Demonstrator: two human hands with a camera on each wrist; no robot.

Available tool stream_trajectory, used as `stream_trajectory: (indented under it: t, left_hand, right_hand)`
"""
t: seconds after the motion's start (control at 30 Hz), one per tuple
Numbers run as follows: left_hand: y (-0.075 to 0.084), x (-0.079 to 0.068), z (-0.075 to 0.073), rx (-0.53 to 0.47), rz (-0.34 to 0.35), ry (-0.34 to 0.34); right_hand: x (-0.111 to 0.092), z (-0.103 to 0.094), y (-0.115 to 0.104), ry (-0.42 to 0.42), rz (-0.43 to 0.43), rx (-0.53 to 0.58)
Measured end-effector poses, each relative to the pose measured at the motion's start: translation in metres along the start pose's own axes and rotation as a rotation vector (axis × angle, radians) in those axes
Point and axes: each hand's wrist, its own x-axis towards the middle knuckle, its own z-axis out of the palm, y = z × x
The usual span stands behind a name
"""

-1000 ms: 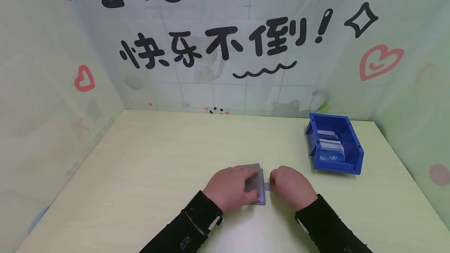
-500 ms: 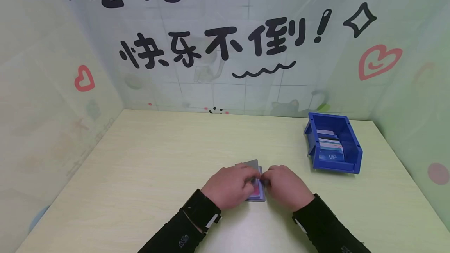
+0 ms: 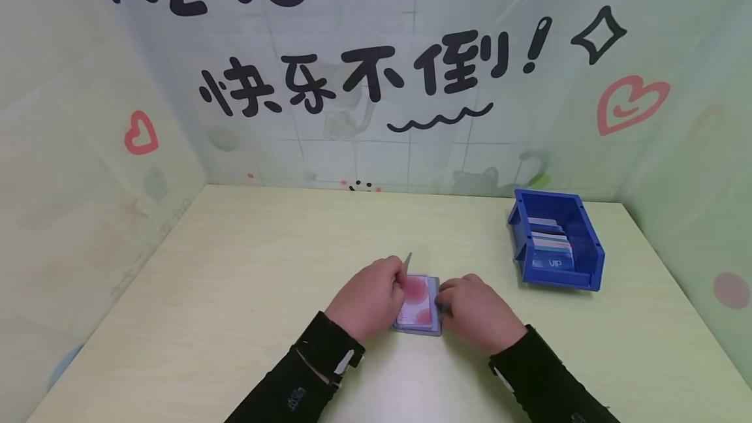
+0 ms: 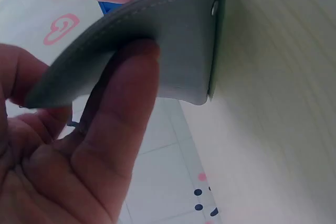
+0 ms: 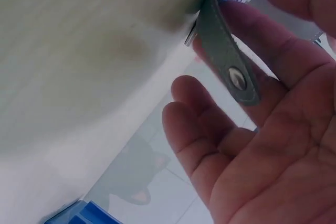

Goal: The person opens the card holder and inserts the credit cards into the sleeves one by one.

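Observation:
A small grey card holder (image 3: pixel 435 326) lies opened on the table, a pink-and-white card (image 3: pixel 417 299) showing in its clear purple-tinted sleeve. My left hand (image 3: pixel 367 299) pinches the stitched grey cover (image 4: pixel 178 51) between thumb and fingers, lifting it upright and bending it back to the left. At the holder's right edge, my right hand (image 3: pixel 478 312) grips with thumb and index finger by the sleeves. A strap (image 5: pixel 220 45) with a metal snap button (image 5: pixel 237 78) hangs loose across its fingers. The remaining right fingers are loosely curled.
A blue plastic bin (image 3: pixel 592 260) stands at the back right, holding a row of cards (image 3: pixel 552 258), the front one marked VIP. The pale wooden table (image 3: pixel 282 240) meets printed fabric walls (image 3: pixel 264 149) behind and at both sides.
The right hand has let the strap loose and moved to the holder's edge. The left hand has swung the cover up and leftward, uncovering the pink-and-white card.

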Motion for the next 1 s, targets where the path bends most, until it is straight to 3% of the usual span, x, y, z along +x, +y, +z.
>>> stream_trajectory:
  t: [0.2, 0.37, 0.7, 1.0]
  left_hand:
    - [-0.002, 0.002, -0.004, -0.055, -0.107, 0.018]
    - [-0.005, 0.003, -0.005, -0.043, -0.173, 0.033]
    - [-0.01, 0.003, -0.002, 0.199, -0.137, 0.074]
    - [-0.013, 0.001, 0.001, 0.345, -0.153, 0.035]
  right_hand:
    - [0.0, 0.001, -0.001, -0.044, 0.052, 0.06]
    - [0.001, 0.002, 0.0, -0.05, 0.055, 0.099]
    - [0.001, 0.001, -0.002, -0.086, 0.095, 0.117]
    - [-0.001, 0.0, -0.003, -0.064, 0.07, 0.112]
